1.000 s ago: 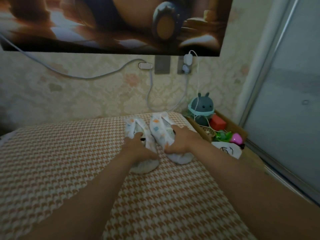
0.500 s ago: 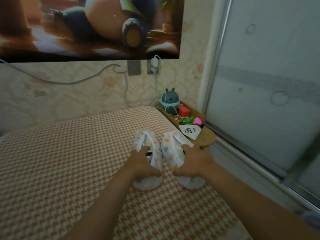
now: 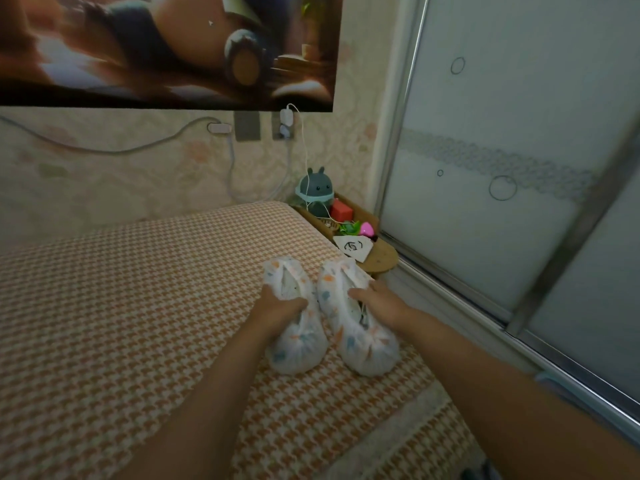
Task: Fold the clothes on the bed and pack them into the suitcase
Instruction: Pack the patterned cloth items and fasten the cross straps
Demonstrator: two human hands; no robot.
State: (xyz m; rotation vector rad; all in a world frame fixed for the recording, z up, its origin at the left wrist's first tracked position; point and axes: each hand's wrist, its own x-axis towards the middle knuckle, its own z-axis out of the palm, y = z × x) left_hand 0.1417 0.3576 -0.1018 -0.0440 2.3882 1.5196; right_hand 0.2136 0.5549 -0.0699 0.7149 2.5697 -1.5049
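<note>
1. Left hand (image 3: 277, 306) is curled round the left bundle (image 3: 301, 344) of white printed fabric, gripped at its middle.
2. Right hand (image 3: 381, 301) is curled over the right bundle (image 3: 367, 344), fingers tucked into its top fold.
3. Bundles are laid side by side on the checked bed (image 3: 138, 289), near its right edge.
4. Grey toy (image 3: 315, 188) is seen on the bedside shelf (image 3: 381, 258) beyond.

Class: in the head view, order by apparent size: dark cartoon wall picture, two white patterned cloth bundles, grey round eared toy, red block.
1. dark cartoon wall picture
2. left white patterned cloth bundle and right white patterned cloth bundle: look alike
3. grey round eared toy
4. red block
</note>
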